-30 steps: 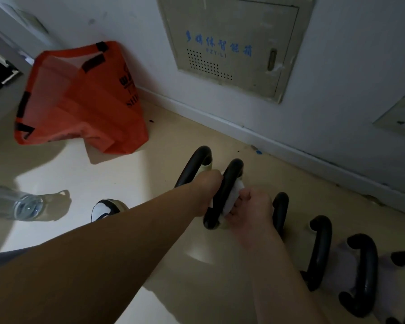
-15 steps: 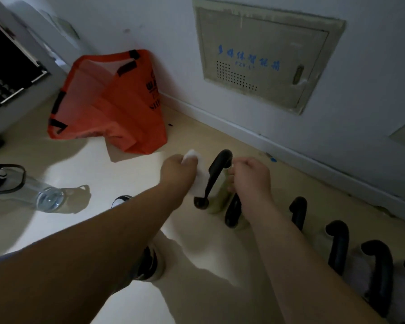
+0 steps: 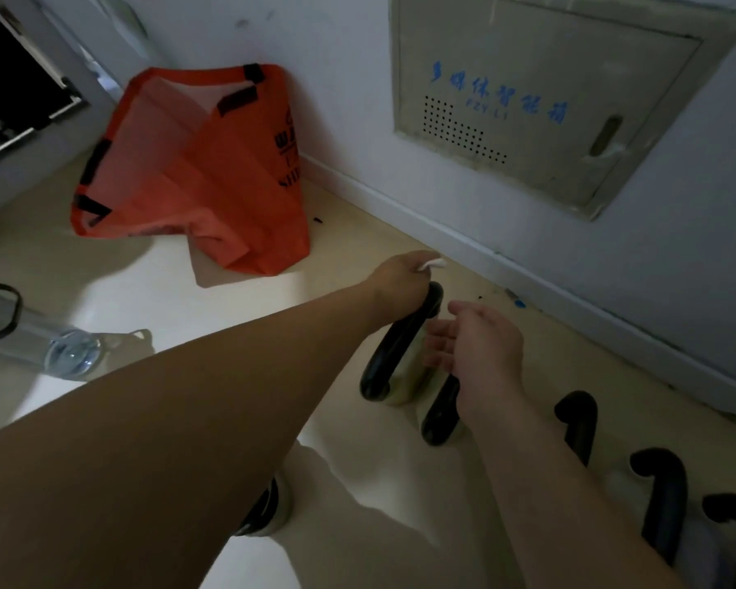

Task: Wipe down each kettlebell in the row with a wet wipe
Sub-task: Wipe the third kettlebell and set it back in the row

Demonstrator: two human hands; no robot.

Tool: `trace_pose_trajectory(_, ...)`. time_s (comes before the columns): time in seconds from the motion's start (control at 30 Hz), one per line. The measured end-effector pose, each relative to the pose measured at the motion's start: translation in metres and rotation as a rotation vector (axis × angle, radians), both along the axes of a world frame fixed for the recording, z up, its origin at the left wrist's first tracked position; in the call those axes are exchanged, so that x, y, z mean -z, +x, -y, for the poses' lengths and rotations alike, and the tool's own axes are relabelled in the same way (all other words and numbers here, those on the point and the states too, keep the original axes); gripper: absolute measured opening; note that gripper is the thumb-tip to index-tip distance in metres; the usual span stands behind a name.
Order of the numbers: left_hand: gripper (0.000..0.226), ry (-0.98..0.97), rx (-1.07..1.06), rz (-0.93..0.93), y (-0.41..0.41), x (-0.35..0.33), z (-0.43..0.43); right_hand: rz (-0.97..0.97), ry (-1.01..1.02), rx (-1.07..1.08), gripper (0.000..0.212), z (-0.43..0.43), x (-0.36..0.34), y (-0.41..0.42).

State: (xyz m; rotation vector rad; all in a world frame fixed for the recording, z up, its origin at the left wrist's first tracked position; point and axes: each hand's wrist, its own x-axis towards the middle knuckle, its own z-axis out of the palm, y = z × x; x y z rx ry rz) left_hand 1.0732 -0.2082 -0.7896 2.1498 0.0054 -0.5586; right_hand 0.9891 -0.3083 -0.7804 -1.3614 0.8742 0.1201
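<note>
A row of pale kettlebells with black handles runs along the floor from the middle to the lower right. My left hand [image 3: 400,286] sits on top of the handle of the leftmost kettlebell [image 3: 394,354], with the white wet wipe [image 3: 432,264] pinched in its fingers. My right hand [image 3: 481,350] hovers just right of that handle, fingers spread, holding nothing; it covers the top of the second kettlebell [image 3: 440,412]. Further kettlebells [image 3: 578,423] [image 3: 663,499] follow to the right.
An orange bag [image 3: 196,172] leans against the wall at the back left. A clear water bottle [image 3: 39,346] lies on the floor at the left. A shoe [image 3: 264,508] shows under my left arm. The wall with a metal panel [image 3: 549,91] is close behind the row.
My left hand has moved the wipe up onto the top of the leftmost handle. My right hand has let go of the second handle and opened. The view has shifted left.
</note>
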Motion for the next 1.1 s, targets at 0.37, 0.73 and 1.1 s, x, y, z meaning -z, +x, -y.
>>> trace_pose_trajectory(0.37,0.062,0.221,0.063,0.278,-0.097,0.045,-0.022,0.11,-0.25,-0.065,0.026,-0.015,0.013,-0.022)
trace_pose_trajectory(0.73,0.067,0.175,-0.182,-0.018,-0.194,0.066,-0.034,0.077,-0.166,-0.125,0.028,-0.025,0.014,-0.057)
trace_pose_trajectory(1.1,0.052,0.118,-0.376,0.234,-0.175,0.062,-0.048,0.014,-0.068,-0.257,0.016,-0.028,0.014,-0.084)
